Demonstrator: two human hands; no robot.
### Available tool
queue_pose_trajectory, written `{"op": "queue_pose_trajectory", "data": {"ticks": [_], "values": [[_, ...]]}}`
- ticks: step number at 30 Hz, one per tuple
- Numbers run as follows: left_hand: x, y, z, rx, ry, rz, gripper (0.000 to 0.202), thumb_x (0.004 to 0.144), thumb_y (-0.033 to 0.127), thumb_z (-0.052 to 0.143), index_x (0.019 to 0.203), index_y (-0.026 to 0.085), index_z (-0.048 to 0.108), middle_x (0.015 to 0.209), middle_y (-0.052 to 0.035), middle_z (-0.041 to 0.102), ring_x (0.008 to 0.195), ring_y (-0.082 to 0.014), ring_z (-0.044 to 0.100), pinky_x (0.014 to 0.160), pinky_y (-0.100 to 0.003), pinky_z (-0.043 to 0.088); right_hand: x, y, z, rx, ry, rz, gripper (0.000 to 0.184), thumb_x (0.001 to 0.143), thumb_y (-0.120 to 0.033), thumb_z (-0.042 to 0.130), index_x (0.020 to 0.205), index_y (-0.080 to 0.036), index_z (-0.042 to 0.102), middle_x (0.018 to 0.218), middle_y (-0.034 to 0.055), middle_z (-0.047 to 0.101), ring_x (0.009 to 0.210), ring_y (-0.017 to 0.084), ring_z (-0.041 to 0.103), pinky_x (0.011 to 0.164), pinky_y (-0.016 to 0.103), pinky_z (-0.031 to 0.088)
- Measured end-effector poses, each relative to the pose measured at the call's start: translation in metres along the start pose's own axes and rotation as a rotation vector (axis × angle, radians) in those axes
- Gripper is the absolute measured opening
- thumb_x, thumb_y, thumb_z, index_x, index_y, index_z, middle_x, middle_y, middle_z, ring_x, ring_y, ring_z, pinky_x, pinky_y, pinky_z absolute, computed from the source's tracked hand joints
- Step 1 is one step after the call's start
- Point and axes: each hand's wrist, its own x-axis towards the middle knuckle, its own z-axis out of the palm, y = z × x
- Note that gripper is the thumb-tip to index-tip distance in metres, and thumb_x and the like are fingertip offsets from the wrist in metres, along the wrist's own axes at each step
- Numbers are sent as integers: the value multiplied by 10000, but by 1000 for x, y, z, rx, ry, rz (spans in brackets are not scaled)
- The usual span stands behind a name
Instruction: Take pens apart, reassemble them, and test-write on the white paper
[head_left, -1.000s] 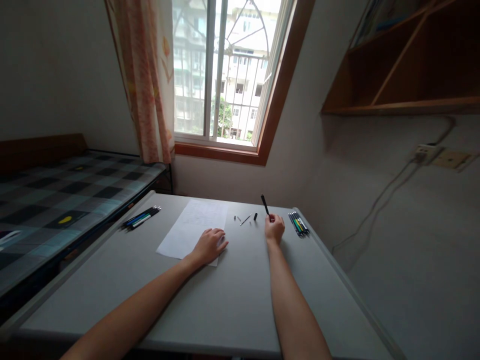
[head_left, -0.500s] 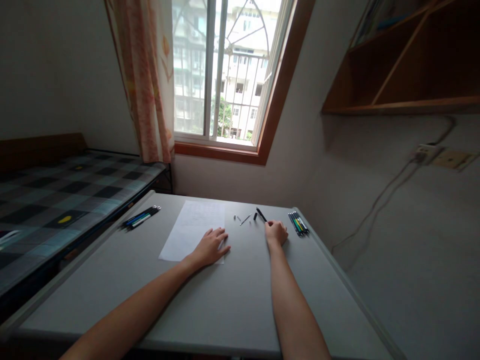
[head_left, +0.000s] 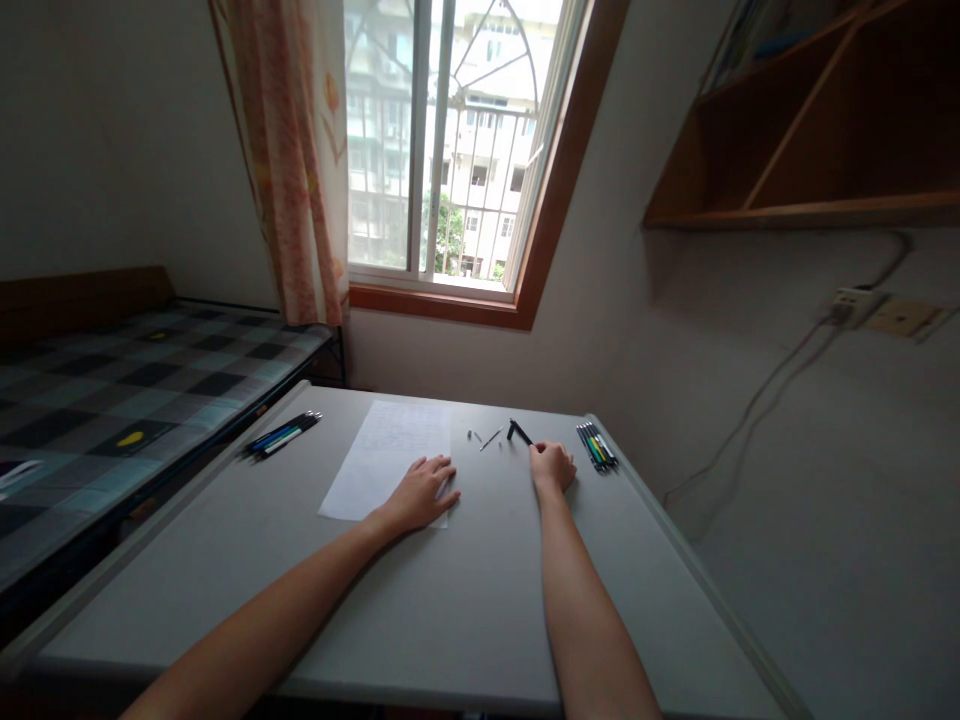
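Note:
My left hand [head_left: 426, 490] lies flat on the right part of a white paper sheet [head_left: 367, 470], fingers spread. My right hand [head_left: 553, 465] is closed around a black pen barrel [head_left: 523, 434], whose far end slants up and left out of my fingers. Beside that far end is a short black piece [head_left: 510, 431], looking like a pen part; I cannot tell if they touch. Left of it lie a thin pen refill [head_left: 491, 439] and small parts [head_left: 470, 434], too small to make out.
A row of several pens [head_left: 597, 447] lies near the right edge of the grey table [head_left: 420, 620]. Another bunch of pens [head_left: 283, 436] lies at the left edge. A checked bed [head_left: 150, 380] stands to the left, and a wooden shelf [head_left: 795, 215] hangs on the right wall.
The far end of the pen barrel has tipped slightly left and down, closer to the short black piece. My left hand rests where it was.

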Motion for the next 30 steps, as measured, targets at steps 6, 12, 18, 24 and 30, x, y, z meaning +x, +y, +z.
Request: {"op": "queue_pose_trajectory", "data": {"ticks": [6, 12, 18, 24, 30], "values": [[0, -1, 2, 3, 4, 1, 407, 816, 417, 464, 1155, 202, 529, 1269, -95, 492, 1194, -216, 419, 1041, -397, 251, 1, 0, 1, 1, 8, 0, 200, 745, -310, 507, 811, -218, 671, 942, 80, 622, 893, 236, 521, 737, 329, 374], [1, 0, 1, 3, 9, 3, 404, 817, 413, 464, 1151, 196, 530, 1262, -98, 495, 1189, -214, 423, 1039, -399, 254, 2, 1, 3, -4, 2, 24, 216, 740, -305, 501, 843, -218, 670, 951, 83, 617, 899, 234, 522, 746, 338, 371], [1, 0, 1, -5, 5, -2, 405, 813, 410, 473, 1153, 199, 532, 1261, -95, 497, 1191, -214, 421, 1041, -399, 250, 3, 1, 3, -12, 0, 24, 221, 731, -307, 509, 855, -221, 671, 950, 84, 617, 891, 237, 527, 742, 339, 374], [2, 0, 2, -6, 3, -3, 407, 811, 410, 476, 1154, 200, 529, 1262, -97, 496, 1193, -213, 419, 1041, -402, 248, 2, 0, 1, -6, -3, 31, 209, 728, -296, 511, 843, -224, 671, 941, 86, 618, 886, 234, 528, 740, 336, 379], [1, -1, 2, -20, 5, -7, 401, 808, 405, 483, 1152, 206, 531, 1264, -90, 496, 1191, -210, 421, 1044, -400, 242, 1, -1, -1, 9, -7, 32, 214, 722, -299, 511, 838, -216, 671, 945, 85, 620, 887, 238, 529, 742, 335, 376]]}}
